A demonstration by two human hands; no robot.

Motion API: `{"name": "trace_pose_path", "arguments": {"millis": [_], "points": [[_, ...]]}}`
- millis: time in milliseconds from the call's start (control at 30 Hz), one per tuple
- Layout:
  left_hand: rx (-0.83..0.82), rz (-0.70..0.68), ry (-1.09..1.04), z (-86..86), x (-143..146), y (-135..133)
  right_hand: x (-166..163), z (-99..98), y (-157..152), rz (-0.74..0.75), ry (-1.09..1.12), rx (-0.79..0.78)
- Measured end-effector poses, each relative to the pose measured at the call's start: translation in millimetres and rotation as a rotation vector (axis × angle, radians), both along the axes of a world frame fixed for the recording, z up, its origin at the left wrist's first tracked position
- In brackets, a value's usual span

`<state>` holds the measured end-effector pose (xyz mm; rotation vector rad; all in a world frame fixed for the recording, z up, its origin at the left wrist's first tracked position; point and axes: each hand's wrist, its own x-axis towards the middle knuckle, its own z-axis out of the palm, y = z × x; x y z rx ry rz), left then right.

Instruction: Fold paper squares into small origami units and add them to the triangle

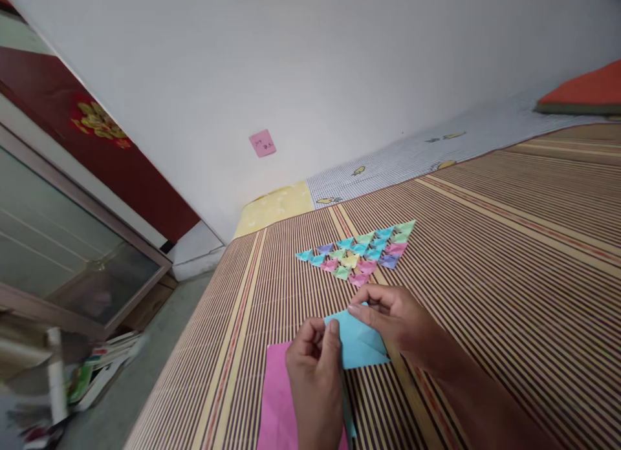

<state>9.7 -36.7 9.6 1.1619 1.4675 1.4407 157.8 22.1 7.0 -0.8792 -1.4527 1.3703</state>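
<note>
Between both hands is a sheet of light blue paper point(361, 343) with a crease across its lower right part. My left hand point(315, 366) pinches its upper left corner between thumb and fingers. At the top right edge, my right hand point(388, 314) pinches the paper the same way. Under and beside my left hand lies a pink sheet point(277, 398), partly covered by the hand. Just beyond my hands, several small folded paper pieces point(359, 251) in blue, green, pink, purple and yellow lie in rows that form a triangle.
A striped mat point(466, 275) covers the bed. Along the wall runs a checked cloth point(388, 169), with an orange cushion-like item point(587, 91) at the far right. A pink note point(262, 143) is stuck on the wall. Boxes and papers point(97, 372) lie on the floor at left.
</note>
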Motion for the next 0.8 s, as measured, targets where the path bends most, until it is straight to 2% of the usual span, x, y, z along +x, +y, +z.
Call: {"name": "trace_pose_path", "arguments": {"millis": [200, 333, 467, 633, 800], "points": [[0.014, -0.016, 0.004, 0.4, 1, 0, 2, -3.5, -1, 0.183, -0.028, -0.051], [0.055, 0.034, -0.078, -2.1, 2, 1, -1, -6.3, 2, 0.111, 0.022, -0.08], [0.082, 0.02, -0.15, -0.2, 6, 0, -4, -6.3, 3, 0.038, 0.131, -0.138], [0.009, -0.015, -0.231, 2.8, 12, -1, -7, -1.2, 1, -0.012, 0.228, -0.163], [-0.041, 0.007, -0.325, -1.3, 17, 0, -9, 2.8, -1, 0.002, 0.213, -0.127]]}}
